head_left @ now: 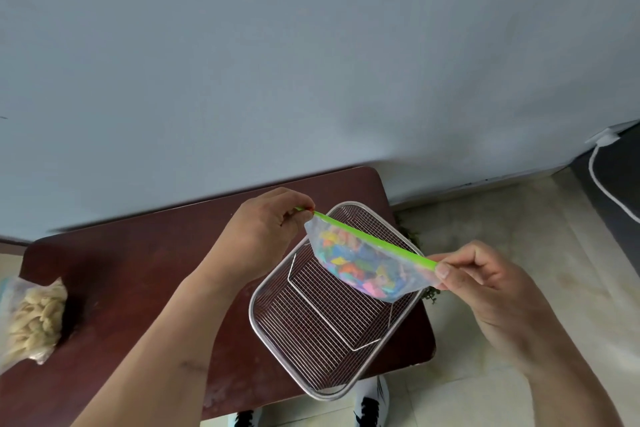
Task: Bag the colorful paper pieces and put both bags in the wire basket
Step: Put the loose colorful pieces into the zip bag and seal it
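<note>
A clear zip bag [367,265] with a green seal strip holds many colorful paper pieces. It hangs stretched in the air above the far right part of the wire basket [298,357]. My left hand [266,229] pinches the left end of the green strip. My right hand [485,274] pinches the right end and the bag's corner. The basket is a rectangular steel mesh tray lying on the dark brown table [138,288] near its right edge, and nothing lies inside it. A second bag [33,319], filled with pale beige pieces, lies at the table's left edge.
A blue-grey wall stands behind the table. Pale tiled floor lies to the right, with a white cable [602,184] and a dark object at the far right. Black-and-white shoes [370,406] show below the table's front edge.
</note>
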